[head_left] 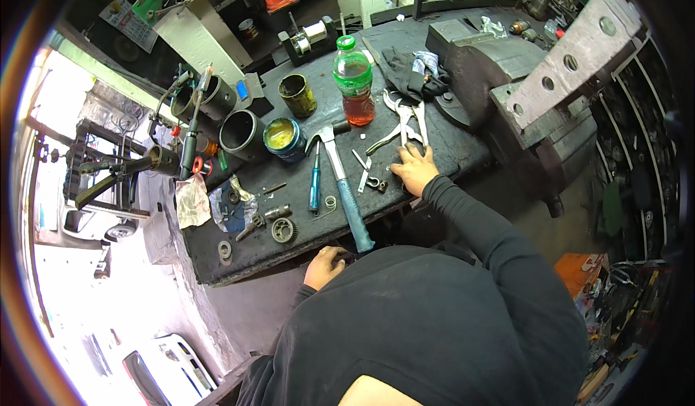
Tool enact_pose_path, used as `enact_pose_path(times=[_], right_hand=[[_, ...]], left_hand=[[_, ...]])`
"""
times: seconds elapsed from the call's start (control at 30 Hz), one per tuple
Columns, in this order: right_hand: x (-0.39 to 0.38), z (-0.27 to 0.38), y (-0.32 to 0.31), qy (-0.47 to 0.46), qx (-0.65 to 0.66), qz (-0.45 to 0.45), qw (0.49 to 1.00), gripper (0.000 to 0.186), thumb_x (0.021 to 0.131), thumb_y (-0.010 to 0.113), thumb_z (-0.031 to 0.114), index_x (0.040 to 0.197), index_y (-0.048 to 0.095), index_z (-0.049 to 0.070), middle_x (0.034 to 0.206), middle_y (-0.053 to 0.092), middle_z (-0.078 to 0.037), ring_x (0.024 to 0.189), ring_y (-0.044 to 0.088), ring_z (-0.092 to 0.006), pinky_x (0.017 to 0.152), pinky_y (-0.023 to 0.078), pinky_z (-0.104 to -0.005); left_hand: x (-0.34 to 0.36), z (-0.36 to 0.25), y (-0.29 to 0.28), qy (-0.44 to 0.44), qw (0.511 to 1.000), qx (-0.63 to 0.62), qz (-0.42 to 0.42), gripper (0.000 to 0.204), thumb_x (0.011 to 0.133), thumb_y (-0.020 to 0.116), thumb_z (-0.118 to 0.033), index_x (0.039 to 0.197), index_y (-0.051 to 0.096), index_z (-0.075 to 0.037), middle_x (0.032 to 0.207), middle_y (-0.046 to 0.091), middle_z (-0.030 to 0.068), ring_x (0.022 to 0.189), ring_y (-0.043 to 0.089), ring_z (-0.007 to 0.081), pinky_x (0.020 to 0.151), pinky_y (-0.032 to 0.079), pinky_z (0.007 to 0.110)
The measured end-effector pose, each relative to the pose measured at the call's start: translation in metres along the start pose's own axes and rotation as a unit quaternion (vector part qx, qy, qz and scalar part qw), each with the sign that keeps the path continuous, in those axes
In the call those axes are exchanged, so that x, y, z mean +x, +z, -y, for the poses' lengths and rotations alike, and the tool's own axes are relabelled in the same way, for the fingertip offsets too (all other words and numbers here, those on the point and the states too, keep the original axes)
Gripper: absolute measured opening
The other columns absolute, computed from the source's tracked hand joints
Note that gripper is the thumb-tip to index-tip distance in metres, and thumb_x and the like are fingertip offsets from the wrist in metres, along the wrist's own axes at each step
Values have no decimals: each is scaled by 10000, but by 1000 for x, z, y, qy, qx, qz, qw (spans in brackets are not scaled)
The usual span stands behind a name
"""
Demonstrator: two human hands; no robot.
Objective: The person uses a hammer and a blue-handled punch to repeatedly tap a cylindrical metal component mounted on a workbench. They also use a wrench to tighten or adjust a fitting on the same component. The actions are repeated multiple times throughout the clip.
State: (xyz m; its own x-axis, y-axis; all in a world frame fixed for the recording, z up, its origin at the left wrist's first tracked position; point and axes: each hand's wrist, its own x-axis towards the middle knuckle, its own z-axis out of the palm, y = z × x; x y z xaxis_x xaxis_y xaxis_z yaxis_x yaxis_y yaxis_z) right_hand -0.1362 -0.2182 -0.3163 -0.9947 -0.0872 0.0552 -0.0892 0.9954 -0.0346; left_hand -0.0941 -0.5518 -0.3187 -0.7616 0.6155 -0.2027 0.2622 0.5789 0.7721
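Observation:
My right hand (pixel 415 171) rests on the dark workbench, its fingers spread. The fingertips touch the handle ends of metal locking pliers (pixel 405 125), which lie jaws away from me. Beside its thumb are a small metal bracket piece (pixel 364 174) and a small dark fitting (pixel 377 184). At the bench's near edge, my left hand (pixel 324 268) is half curled, with thumb and fingers apart and nothing visible in it. Just right of that hand, the blue grip of a claw hammer (pixel 350 207) overhangs the edge. A blue-handled screwdriver (pixel 315 187) lies left of the hammer.
A green-capped bottle of red liquid (pixel 357 94), an open grease tub (pixel 284 138), a yellowed can (pixel 297 96) and metal cylinders (pixel 242 135) stand behind. A gear (pixel 284 230) and a spring (pixel 330 203) lie left. Dark gloves (pixel 413 73) sit near a large vise (pixel 499 87) at right.

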Motion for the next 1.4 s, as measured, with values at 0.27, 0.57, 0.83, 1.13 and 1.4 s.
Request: enact_pose_path(times=[0.27,0.57,0.83,1.13,1.4], right_hand=[[-19,-9,-22,-91,-9,115,989,280,881,489,186,1125,625,201,1457,381,-123,1434,219,-302,1044,160,-730],[-27,-3,-42,-159,240,-93,953,420,790,676,136,1185,543,187,1348,497,-22,1404,303,-246,1037,224,-681],[-104,-2,-117,-123,832,-215,497,247,976,526,174,1161,405,62,1088,586,-132,1056,582,-215,970,434,-376],[-281,-97,-187,-132,835,-251,472,351,914,630,258,1105,414,59,892,488,-86,788,481,-149,741,438,-348],[-352,-157,-261,-306,746,-378,455,333,936,546,388,964,389,95,704,475,-81,604,453,-193,657,398,-401]], left_hand=[[-6,10,5,29,999,20,-6,259,794,573,-99,1030,619,-5,982,619,168,970,599,330,854,474,388],[-9,-28,0,47,997,18,-59,232,792,594,-39,1018,631,-7,975,634,158,916,620,325,825,481,362],[41,-118,11,152,968,-120,-157,180,812,560,29,987,601,46,911,622,123,851,620,212,793,483,308],[87,-317,133,328,896,-181,237,521,814,700,-213,1237,506,21,1121,587,176,1061,571,297,936,433,371],[105,-476,203,507,772,-142,355,110,818,636,-90,867,590,-3,852,586,141,804,616,280,699,484,347]])
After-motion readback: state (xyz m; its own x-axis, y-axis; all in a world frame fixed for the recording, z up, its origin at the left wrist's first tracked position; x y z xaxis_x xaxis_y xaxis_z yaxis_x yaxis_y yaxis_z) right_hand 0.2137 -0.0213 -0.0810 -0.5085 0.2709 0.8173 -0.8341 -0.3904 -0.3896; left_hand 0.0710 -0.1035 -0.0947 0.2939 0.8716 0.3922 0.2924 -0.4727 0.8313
